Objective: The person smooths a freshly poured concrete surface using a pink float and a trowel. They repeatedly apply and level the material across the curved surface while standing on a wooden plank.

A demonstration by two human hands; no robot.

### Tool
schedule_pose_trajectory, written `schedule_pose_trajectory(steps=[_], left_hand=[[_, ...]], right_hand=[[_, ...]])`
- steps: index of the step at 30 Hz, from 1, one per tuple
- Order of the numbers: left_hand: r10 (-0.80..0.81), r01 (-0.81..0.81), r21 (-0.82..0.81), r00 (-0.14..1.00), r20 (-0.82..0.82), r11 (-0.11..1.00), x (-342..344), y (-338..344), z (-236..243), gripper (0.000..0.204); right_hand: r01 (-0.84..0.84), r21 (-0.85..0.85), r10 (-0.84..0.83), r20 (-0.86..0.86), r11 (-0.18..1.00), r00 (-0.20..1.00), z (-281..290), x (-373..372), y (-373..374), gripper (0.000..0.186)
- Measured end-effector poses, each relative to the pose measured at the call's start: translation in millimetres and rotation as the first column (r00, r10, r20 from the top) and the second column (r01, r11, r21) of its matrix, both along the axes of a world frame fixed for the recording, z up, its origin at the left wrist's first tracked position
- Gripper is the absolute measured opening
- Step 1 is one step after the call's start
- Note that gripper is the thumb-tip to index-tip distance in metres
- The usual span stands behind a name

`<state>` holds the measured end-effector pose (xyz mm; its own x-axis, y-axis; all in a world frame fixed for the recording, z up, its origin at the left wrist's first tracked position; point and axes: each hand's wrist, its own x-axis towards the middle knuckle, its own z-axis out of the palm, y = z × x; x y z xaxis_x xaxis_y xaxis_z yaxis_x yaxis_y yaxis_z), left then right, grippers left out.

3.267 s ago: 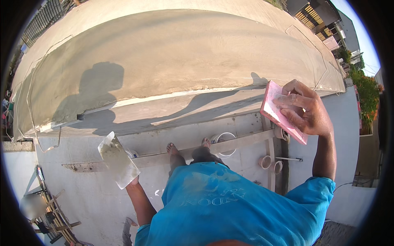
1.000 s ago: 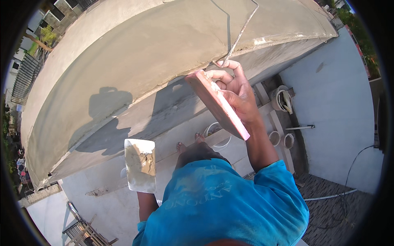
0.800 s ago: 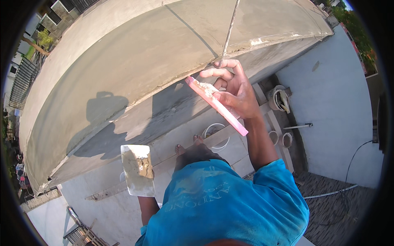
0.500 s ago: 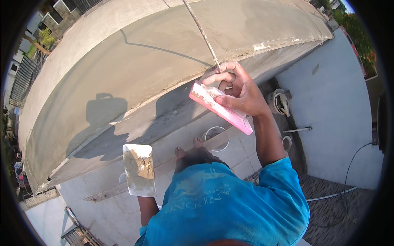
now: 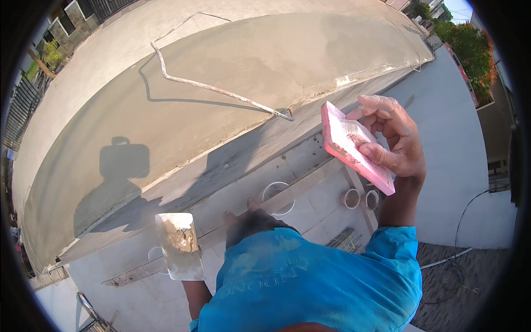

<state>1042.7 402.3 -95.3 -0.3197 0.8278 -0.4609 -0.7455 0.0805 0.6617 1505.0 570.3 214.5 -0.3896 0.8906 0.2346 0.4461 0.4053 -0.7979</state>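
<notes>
My right hand [image 5: 395, 138] grips a pink float [image 5: 362, 152] with mortar smeared on its pale side. The thumb lies across that side, and the other fingers are curled near its upper edge. Left of this hand, apart from it, a bent metal rod [image 5: 210, 87] reaches over the damp plastered surface [image 5: 243, 61] and casts a shadow on it. Lower left, a white mortar board [image 5: 185, 265] carries a lump of mortar [image 5: 181, 239]. My left forearm [image 5: 196, 299] ends under the board, which hides the hand holding it.
A long plank [image 5: 310, 185] runs across beside my feet, with a white bucket [image 5: 278, 207] by it. Two small round containers [image 5: 350, 198] stand to the right, near a pale blue wall [image 5: 451, 166]. A cable [image 5: 464, 221] hangs at the far right.
My right hand has let go of the rod's end and moved right with the pink float. More of the rod's bent shape now shows. The view has shifted slightly.
</notes>
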Motion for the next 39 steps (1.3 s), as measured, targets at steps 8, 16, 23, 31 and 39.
schedule_pose_trajectory(steps=[8, 16, 23, 31, 39], left_hand=[[0.012, -0.012, -0.028, 1.0, -0.026, 1.0, 2, -9, -5, 0.051], [0.071, -0.078, -0.091, 0.995, -0.071, 0.993, 8, -40, -6, 0.052], [0.067, -0.073, -0.109, 0.996, -0.059, 0.991, 14, -39, -12, 0.052], [0.029, -0.036, -0.096, 0.997, -0.077, 0.995, 5, -28, -6, 0.052], [0.077, -0.084, -0.111, 0.994, -0.072, 0.99, 2, -42, -19, 0.053]], right_hand=[[0.415, 0.558, -0.696, 0.569, 0.718, 0.439, -15, 179, 298, 0.038], [-0.029, 0.467, -0.267, 0.554, 0.884, 0.788, -26, -44, 231, 0.033], [-0.015, 0.372, -0.214, 0.565, 0.928, 0.797, 3, 33, 140, 0.027], [0.319, 0.383, -0.483, 0.486, 0.867, 0.729, -37, 60, 316, 0.027], [0.109, 0.467, -0.399, 0.585, 0.877, 0.707, -6, 77, 185, 0.026]])
